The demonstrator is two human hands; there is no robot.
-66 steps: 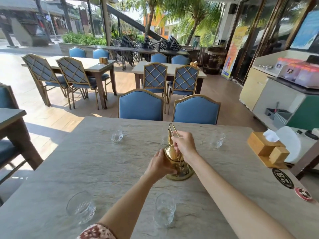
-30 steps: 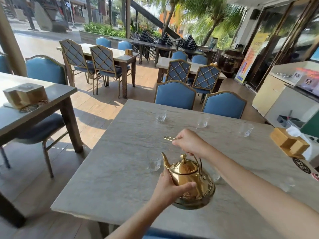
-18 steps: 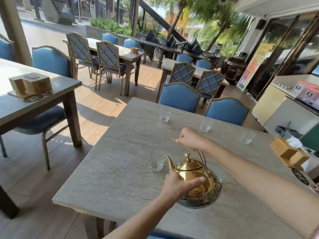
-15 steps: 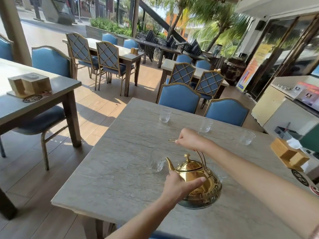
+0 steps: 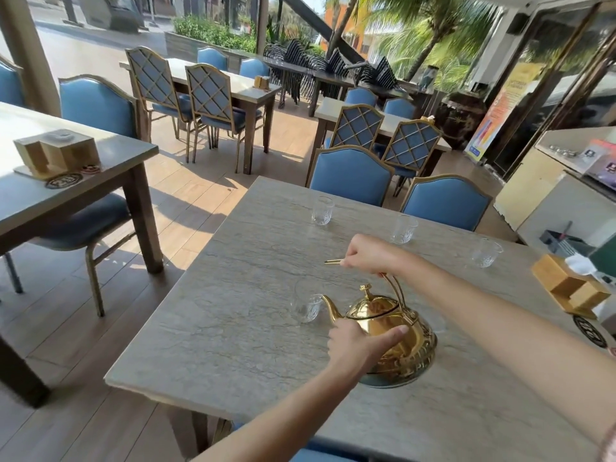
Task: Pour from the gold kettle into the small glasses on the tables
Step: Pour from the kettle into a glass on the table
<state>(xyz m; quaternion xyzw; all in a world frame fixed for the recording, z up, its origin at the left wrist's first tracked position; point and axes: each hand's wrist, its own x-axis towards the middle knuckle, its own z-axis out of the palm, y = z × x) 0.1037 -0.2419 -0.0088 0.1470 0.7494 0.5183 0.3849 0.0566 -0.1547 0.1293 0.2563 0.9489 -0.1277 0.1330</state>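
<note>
The gold kettle (image 5: 383,325) is tilted left just above the stone table (image 5: 240,328), its spout tip at the rim of a small clear glass (image 5: 305,303). My right hand (image 5: 370,253) is closed on the kettle's tall looped handle. My left hand (image 5: 356,345) cups the near side of the kettle's body. Three more small glasses stand along the far side: one (image 5: 322,211) at the left, one (image 5: 403,229) in the middle, one (image 5: 486,252) at the right. I cannot see any liquid flowing.
Two blue chairs (image 5: 350,176) stand behind the table. A wooden napkin holder (image 5: 570,286) sits at its right edge. Another table (image 5: 110,158) with a wooden box (image 5: 56,153) is to the left, across a wooden-floor aisle. A counter (image 5: 566,181) is at the right.
I have shifted left along the table since 2.2 s ago. In the last second the kettle has stayed by the near glass, with both hands in the same grip.
</note>
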